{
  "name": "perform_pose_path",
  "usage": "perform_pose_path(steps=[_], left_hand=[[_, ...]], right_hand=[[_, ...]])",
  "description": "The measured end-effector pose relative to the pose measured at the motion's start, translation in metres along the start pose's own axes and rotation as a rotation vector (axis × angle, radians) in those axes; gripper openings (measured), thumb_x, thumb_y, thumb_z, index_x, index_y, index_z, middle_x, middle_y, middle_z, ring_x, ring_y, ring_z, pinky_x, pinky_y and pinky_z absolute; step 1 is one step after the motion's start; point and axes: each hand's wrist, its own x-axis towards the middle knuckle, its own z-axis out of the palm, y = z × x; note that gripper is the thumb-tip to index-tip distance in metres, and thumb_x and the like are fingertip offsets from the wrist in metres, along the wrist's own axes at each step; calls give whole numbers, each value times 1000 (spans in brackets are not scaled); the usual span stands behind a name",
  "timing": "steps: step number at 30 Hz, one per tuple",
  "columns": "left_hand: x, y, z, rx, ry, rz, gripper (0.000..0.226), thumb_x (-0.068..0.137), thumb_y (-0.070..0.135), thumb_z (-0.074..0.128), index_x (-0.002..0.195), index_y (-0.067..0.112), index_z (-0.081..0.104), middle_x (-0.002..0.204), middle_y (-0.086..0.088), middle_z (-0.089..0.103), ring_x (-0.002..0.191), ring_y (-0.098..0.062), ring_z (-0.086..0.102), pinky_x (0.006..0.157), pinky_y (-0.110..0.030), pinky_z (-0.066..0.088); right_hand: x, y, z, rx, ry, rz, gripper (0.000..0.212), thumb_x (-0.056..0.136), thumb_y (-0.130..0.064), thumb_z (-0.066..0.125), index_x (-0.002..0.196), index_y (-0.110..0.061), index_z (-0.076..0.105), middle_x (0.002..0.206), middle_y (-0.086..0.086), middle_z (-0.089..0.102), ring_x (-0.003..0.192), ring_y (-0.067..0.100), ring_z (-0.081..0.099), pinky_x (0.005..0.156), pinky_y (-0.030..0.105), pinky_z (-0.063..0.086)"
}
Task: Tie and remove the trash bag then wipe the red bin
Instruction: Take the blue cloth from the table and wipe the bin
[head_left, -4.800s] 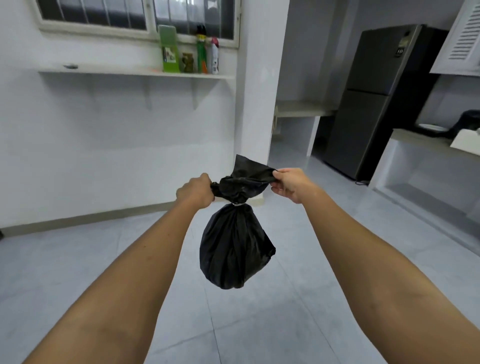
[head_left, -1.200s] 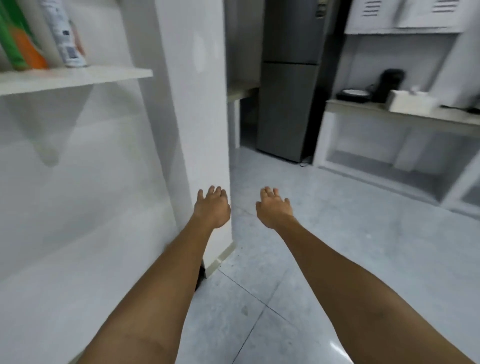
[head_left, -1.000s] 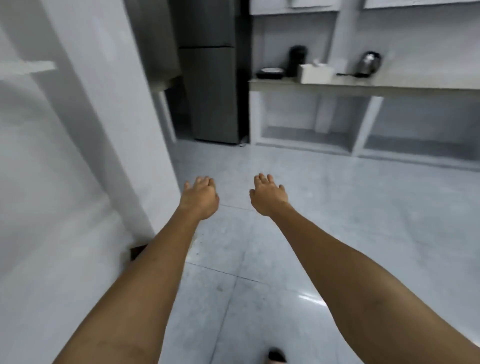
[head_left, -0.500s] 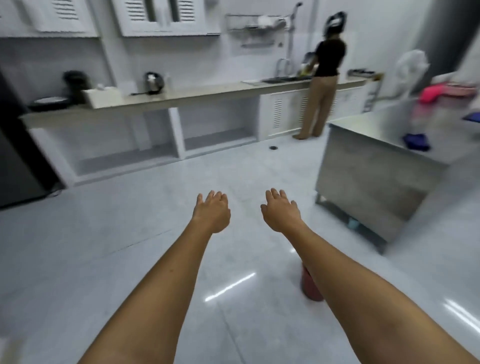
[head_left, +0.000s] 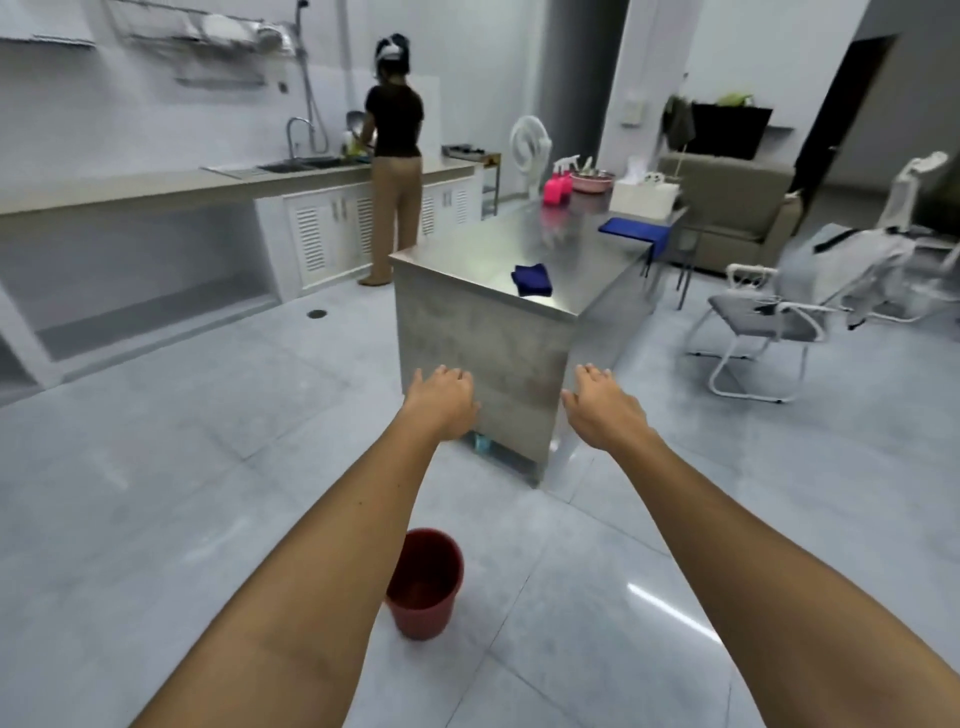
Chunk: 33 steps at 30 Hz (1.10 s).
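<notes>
The red bin (head_left: 428, 584) stands upright on the tiled floor between my forearms, with no bag in it. My left hand (head_left: 441, 402) and my right hand (head_left: 602, 408) are stretched out ahead of me, palms down, fingers apart, holding nothing. Both hover well above and beyond the bin. A folded dark blue cloth (head_left: 532, 279) lies on the near end of the steel table (head_left: 483, 353). The black trash bag is out of sight.
A second blue cloth (head_left: 631, 231), pink spray bottles (head_left: 557, 188) and a bowl sit further along the table. A person (head_left: 393, 171) stands at the sink counter on the left. White-framed chairs (head_left: 763, 322) and a sofa (head_left: 727, 213) are to the right.
The tied black bag left my hands earlier. My view has swung right from the wall and fridge to the steel table, and the red bin now shows fully between my arms.
</notes>
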Motion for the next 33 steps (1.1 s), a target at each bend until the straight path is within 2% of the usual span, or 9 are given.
perform_pose_path(steps=[5,10,15,19,22,26,30,33], left_hand=[[109,22,0,-5,3,52,53,98,32,32,144,6,27,153,-10,31,143,-28,22,115,-52,16],[232,7,-8,-31,-2,6,54,98,32,33,145,6,27,154,-10,30,144,-29,20,116,-51,14],[345,3,-27,-41,7,-3,52,99,29,31,145,5,26,154,-10,29,145,-28,19,118,-50,14],[415,9,-27,-18,-42,22,53,99,29,32,146,5,24,155,-9,28,144,-27,19,117,-50,15],[465,9,-17,-61,-62,15,53,98,30,32,145,6,26,153,-9,30,143,-26,23,117,-50,17],[541,1,10,-258,-53,-87,48,98,31,34,139,6,37,149,-10,36,137,-27,33,113,-47,26],[631,-4,40,-443,-3,-245,45,97,29,37,134,4,43,144,-13,42,130,-31,42,106,-42,36],[705,9,52,-527,38,-332,38,95,25,40,124,3,51,133,-17,50,120,-34,49,100,-43,42]], right_hand=[[87,49,-4,-19,-9,22,55,102,-33,27,150,-7,20,161,6,17,148,27,12,114,48,26],[211,67,-19,-76,-10,-7,54,102,-33,27,150,-7,20,161,5,18,147,25,15,112,47,28],[328,74,-29,-66,-9,-30,47,102,-33,28,141,-8,33,152,5,33,142,25,25,103,46,35],[404,89,-23,-35,-62,-9,45,101,-32,29,138,-7,36,149,7,37,138,26,30,102,47,36],[462,101,-15,-2,-83,8,41,99,-30,30,132,-8,42,142,9,44,128,28,41,95,43,39],[551,119,9,-5,-129,8,38,97,-30,33,130,-13,44,131,9,55,114,29,52,77,35,36],[653,138,39,118,-128,-20,39,96,-23,37,132,-12,45,129,13,57,111,32,56,77,34,39],[734,156,60,174,-187,-34,42,93,-19,39,133,-8,45,129,15,56,111,34,55,80,35,42]])
